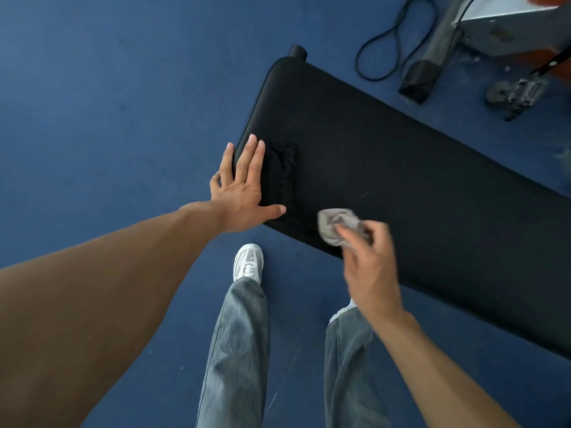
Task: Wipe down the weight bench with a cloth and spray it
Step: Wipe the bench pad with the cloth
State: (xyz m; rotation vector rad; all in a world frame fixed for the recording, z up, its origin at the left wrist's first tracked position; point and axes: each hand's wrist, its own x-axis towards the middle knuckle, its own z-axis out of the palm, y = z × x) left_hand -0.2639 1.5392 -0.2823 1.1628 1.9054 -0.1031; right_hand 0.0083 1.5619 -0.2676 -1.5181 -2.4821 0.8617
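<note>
A long black padded weight bench (pixel 401 168) runs from the upper middle down to the right edge. My left hand (pixel 244 186) lies flat and open on the bench's near left corner, fingers spread, beside a rough torn patch (pixel 282 168) in the padding. My right hand (pixel 367 264) holds a crumpled grey cloth (pixel 335 225) over the bench's near edge. No spray bottle is in view.
Blue floor (pixel 108 103) surrounds the bench. My legs in grey jeans and a white shoe (pixel 248 261) stand just in front of it. At the upper right lie a black cable loop (pixel 389 41), a grey machine leg with a black foot (pixel 420 77) and a small metal fitting (pixel 516 94).
</note>
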